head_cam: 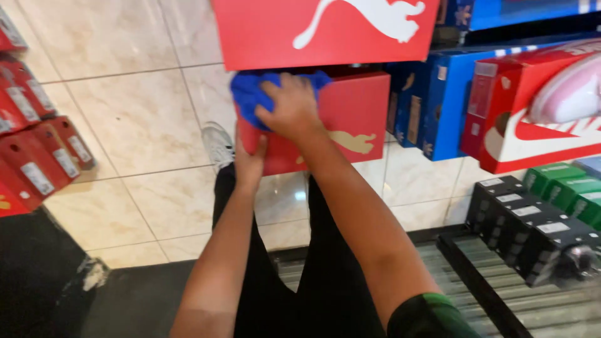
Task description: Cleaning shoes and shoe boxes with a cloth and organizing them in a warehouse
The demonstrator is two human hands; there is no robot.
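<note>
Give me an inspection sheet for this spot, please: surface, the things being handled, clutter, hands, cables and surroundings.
Surface: glossy beige tiled floor; no table in view.
Things in hand: red shoe box with a blue cloth on its top.
Clutter: red boxes on the floor at left; black boxes and green boxes stacked at right.
Hands: right hand presses flat on the cloth; left hand steadies the box's near left corner.
Cables: nothing seen.
Surroundings: blue boxes on shelving, open red box lid above, metal slatted rack below, a grey shoe.
</note>
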